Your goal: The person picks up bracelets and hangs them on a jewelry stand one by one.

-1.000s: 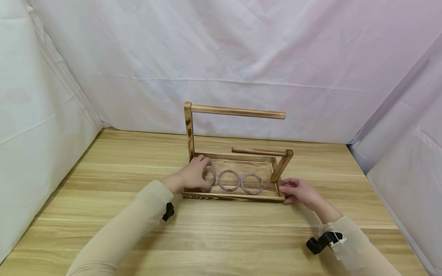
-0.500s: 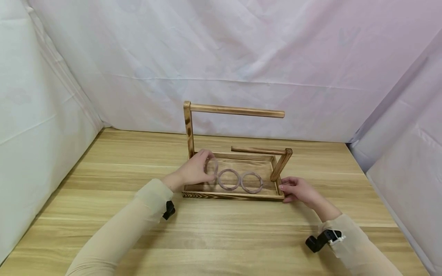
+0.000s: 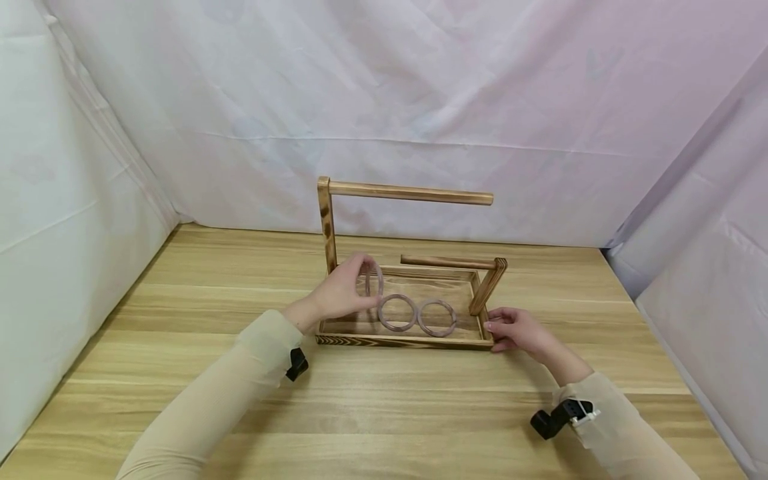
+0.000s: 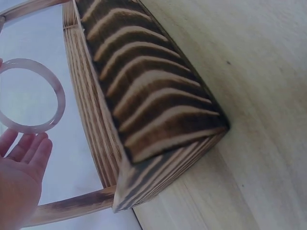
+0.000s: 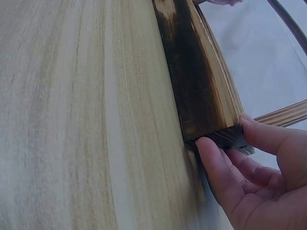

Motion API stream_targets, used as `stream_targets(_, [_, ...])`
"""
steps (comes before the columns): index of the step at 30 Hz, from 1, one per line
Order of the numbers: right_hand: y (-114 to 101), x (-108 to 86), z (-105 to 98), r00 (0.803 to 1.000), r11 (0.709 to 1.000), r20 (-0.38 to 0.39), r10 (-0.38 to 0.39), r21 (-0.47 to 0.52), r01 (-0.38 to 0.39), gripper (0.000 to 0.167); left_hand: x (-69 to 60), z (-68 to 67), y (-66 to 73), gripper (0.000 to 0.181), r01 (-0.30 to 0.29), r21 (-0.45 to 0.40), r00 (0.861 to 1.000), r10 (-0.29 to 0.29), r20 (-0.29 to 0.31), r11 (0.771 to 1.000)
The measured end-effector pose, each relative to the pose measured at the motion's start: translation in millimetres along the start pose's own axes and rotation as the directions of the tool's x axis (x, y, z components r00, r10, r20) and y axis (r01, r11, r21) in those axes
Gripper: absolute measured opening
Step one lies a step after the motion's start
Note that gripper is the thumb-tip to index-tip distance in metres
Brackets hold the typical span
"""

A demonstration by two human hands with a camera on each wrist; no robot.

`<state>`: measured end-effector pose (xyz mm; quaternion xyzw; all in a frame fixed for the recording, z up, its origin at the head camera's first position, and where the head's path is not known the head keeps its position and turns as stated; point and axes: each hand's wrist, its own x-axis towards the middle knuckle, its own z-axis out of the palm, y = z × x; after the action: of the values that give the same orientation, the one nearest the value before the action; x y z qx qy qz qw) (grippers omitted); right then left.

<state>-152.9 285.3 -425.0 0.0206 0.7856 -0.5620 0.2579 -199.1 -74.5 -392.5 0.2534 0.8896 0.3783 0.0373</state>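
A wooden tray stand (image 3: 408, 343) carries a high bar (image 3: 414, 193) from its left post and a lower bar (image 3: 447, 261) from its right post. My left hand (image 3: 342, 291) holds a pale purple ring (image 3: 380, 280) upright above the tray's left part; in the left wrist view the ring (image 4: 60, 91) is pinched between thumb and fingers of the hand (image 4: 21, 177). Two similar rings (image 3: 397, 327) (image 3: 437, 333) lie side by side in the tray. My right hand (image 3: 519, 332) grips the tray's front right corner, thumb and fingers around the end wall (image 5: 211, 96) in the right wrist view.
The wooden table (image 3: 384, 407) extends in front of the tray and to both sides. Pale cloth curtains (image 3: 384, 100) hang behind and at the left and right. A black wrist camera (image 3: 561, 418) sits on the right sleeve, another (image 3: 297, 364) on the left.
My left hand has risen and moved slightly away from me, lifting the ring from the tray's left part. The right hand still holds the corner.
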Motion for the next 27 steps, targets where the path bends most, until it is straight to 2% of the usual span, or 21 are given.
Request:
stream_targets(11, [-1.6, -1.4, 1.7, 1.000, 1.000, -0.007, 0.004, -0.012, -0.004, 0.051, 2.0, -3.0, 3.5, 0.071, -0.040, -0.018, 0.998, 0.039, -0.051, 0.999])
stream_targets(27, [-0.6, -1.1, -0.8, 1.000, 1.000, -0.009, 0.007, -0.004, -0.007, 0.052, 10.4, -11.7, 15.2, 0.067, -0.069, -0.044, 0.996, 0.066, -0.065, 0.997])
